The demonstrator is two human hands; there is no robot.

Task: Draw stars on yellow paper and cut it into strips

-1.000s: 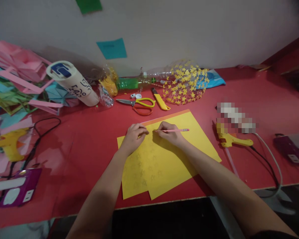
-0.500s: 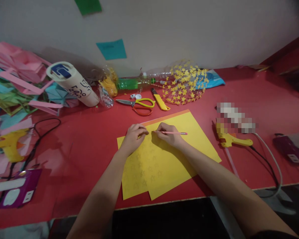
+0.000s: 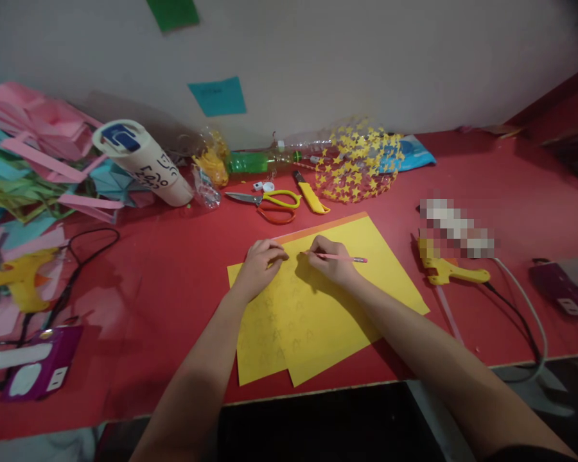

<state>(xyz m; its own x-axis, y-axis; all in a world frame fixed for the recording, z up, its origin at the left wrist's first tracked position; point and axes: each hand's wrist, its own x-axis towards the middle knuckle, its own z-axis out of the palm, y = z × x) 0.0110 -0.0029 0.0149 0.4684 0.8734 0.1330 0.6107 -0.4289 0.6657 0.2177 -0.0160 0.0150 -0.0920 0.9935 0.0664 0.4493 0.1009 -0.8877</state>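
Yellow paper sheets (image 3: 347, 308) lie overlapped on the red table, with rows of faint star outlines on their left part. In my right hand (image 3: 331, 258) is a pink pencil (image 3: 349, 258), pinched with its tip on the upper part of the top sheet. My left hand (image 3: 260, 263) rests on the upper left of the sheets, holding nothing, its fingers spread forward and slightly bent. A short gap separates the left fingertips from the pencil tip. An orange strip of another sheet (image 3: 351, 219) shows along the far edge.
Beyond the paper lie scissors (image 3: 279, 199), a yellow cutter (image 3: 312, 196), a green bottle (image 3: 248, 162) and a star-covered clear ball (image 3: 359, 163). A tumbler (image 3: 147, 167) stands left, near folded paper (image 3: 38, 122). Yellow glue guns (image 3: 450, 271) with cords lie at both sides.
My right hand and the pencil have shifted slightly to the right across the yellow sheet. My left hand stays in place on the paper.
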